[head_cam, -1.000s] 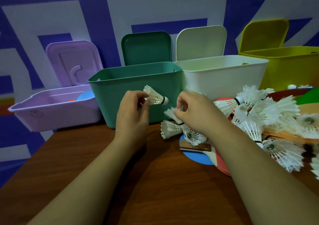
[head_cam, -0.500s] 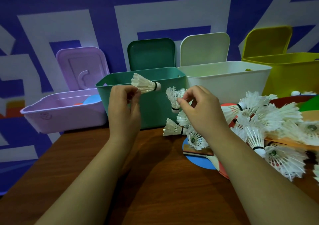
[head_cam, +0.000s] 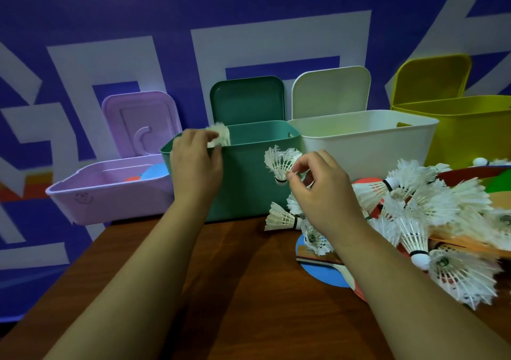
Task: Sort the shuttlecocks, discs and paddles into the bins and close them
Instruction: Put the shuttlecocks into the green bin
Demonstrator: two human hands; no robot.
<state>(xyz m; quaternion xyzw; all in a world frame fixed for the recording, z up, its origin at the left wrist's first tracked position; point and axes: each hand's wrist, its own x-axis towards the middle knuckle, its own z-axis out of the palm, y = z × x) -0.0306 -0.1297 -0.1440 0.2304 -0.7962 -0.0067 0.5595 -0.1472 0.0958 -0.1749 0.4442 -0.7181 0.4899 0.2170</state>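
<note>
My left hand point(head_cam: 195, 163) pinches a white shuttlecock point(head_cam: 219, 137) at the front rim of the open green bin point(head_cam: 249, 182). My right hand point(head_cam: 318, 191) pinches a second shuttlecock point(head_cam: 279, 163), cork end down, in front of the green bin's right side. A heap of several white shuttlecocks point(head_cam: 431, 221) lies on the table to the right, over paddles point(head_cam: 318, 258) and coloured discs point(head_cam: 326, 276).
Four open bins stand in a row against the blue wall: lilac bin point(head_cam: 110, 191) with discs inside, green, white bin point(head_cam: 367, 141), yellow bin point(head_cam: 470, 130). Their lids lean upright behind them. The brown wooden table point(head_cam: 249, 304) has bare surface between my forearms.
My left hand rose with its shuttlecock from in front of the green bin up to the bin's rim. My right hand lifted a shuttlecock out of the heap.
</note>
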